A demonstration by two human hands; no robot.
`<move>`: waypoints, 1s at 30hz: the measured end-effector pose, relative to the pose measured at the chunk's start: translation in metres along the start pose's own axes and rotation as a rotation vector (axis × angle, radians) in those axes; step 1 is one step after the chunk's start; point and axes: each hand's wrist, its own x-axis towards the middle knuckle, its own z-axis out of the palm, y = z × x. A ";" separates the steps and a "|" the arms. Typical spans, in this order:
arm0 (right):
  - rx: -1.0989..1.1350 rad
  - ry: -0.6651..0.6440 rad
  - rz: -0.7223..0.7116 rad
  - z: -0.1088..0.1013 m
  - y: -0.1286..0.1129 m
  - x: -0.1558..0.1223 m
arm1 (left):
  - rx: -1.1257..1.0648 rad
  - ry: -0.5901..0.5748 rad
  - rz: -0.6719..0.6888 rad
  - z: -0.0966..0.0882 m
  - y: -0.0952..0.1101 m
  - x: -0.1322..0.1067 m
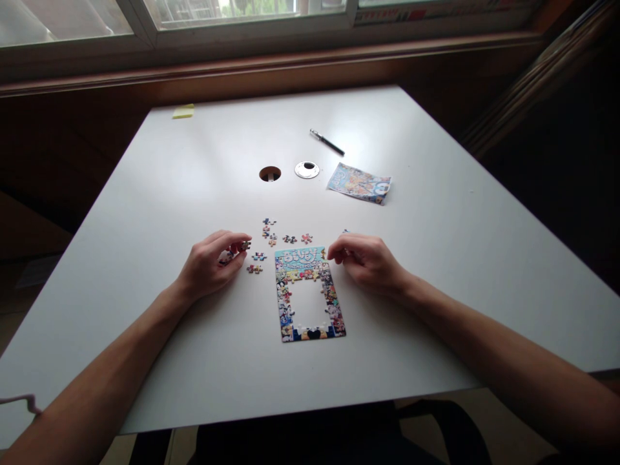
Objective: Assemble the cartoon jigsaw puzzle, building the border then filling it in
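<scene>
A small colourful jigsaw puzzle (310,294) lies on the white table (194,194), its border assembled and its middle open. My left hand (213,263) rests to the left of it, fingers pinched on a puzzle piece (245,246); another piece shows under the palm. My right hand (365,258) sits by the puzzle's top right corner with fingers curled together; what they hold is hidden. Several loose pieces (271,236) lie scattered just above the puzzle, between the hands.
Farther back lie a printed picture sheet (359,183), a black pen (327,143), a round cable hole (270,173) with its silver cap (307,170) beside it, and a yellow sticky pad (183,111). A window ledge runs behind the table.
</scene>
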 end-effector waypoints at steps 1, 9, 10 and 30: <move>0.000 -0.002 0.001 0.000 0.000 0.000 | -0.007 -0.002 -0.003 0.000 0.000 0.000; 0.000 -0.005 0.000 0.000 0.000 0.000 | 0.007 0.018 -0.009 0.001 -0.001 0.001; -0.001 -0.007 0.001 0.000 0.001 0.000 | 0.010 0.019 -0.014 0.001 -0.001 0.000; -0.005 -0.011 0.007 -0.001 0.000 0.000 | 0.035 0.012 -0.014 0.002 -0.001 0.000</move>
